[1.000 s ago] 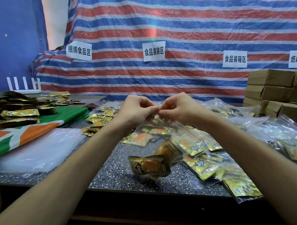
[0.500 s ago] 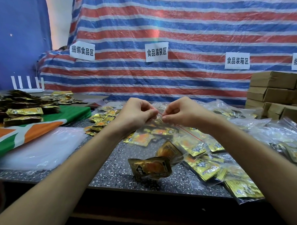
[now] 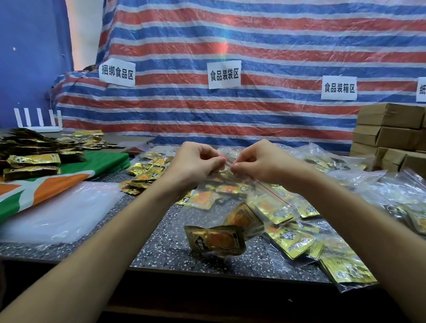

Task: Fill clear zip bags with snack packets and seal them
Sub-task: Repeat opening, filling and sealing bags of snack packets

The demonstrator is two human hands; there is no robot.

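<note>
Two hands hold one clear zip bag (image 3: 235, 197) up over the bench (image 3: 161, 236), mouth uppermost and body hanging down toward the near edge. I cannot tell whether its bottom touches the bench. The bag's red zip strip (image 3: 269, 189) runs its long axis from the fingertips down and to the right, passing under the right wrist. The left hand (image 3: 195, 162) and right hand (image 3: 258, 163) each pinch the far end of the strip between thumb and curled forefinger, a tight grip, so the bag hangs below and nearer than the grip. Two gold snack packets (image 3: 216, 239) sit in its bottom, one facing forward and the other tilted behind it. A second ago the fingertips met; now a short piece of red strip shows between them.
</note>
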